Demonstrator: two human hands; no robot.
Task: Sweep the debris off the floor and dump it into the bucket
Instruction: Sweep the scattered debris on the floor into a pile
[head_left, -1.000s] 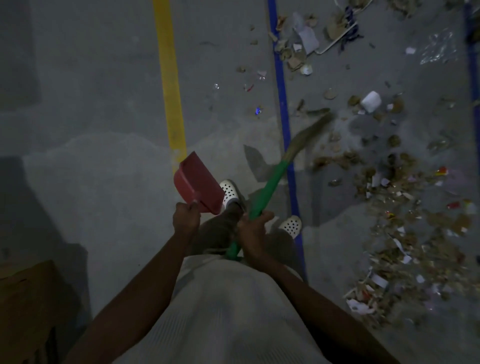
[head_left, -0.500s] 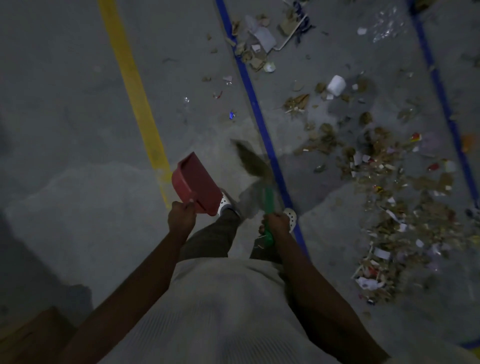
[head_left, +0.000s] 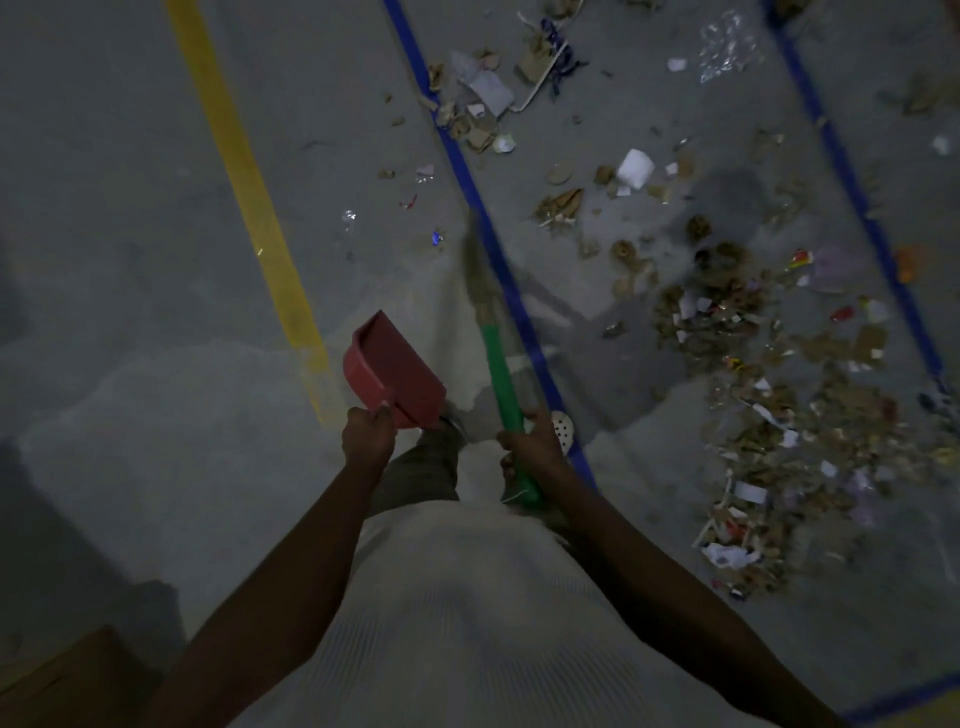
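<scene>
The left hand's (head_left: 366, 434) fingers curl round the handle of a red dustpan (head_left: 397, 371), held up beside the near end of a yellow line (head_left: 249, 192). The right hand's (head_left: 532, 441) fingers wrap the green handle of the broom (head_left: 501, 384), whose blurred bristles point forward along a blue line (head_left: 524, 322). Just past that hand shows 1 white shoe (head_left: 562, 427). The debris (head_left: 769, 395) lies mostly right of the blue line, with a few bits between the 2 lines.

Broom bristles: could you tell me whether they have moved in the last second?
Yes. The bristles swung left across the blue line: they were right of it, now they sit along its left edge.
</scene>
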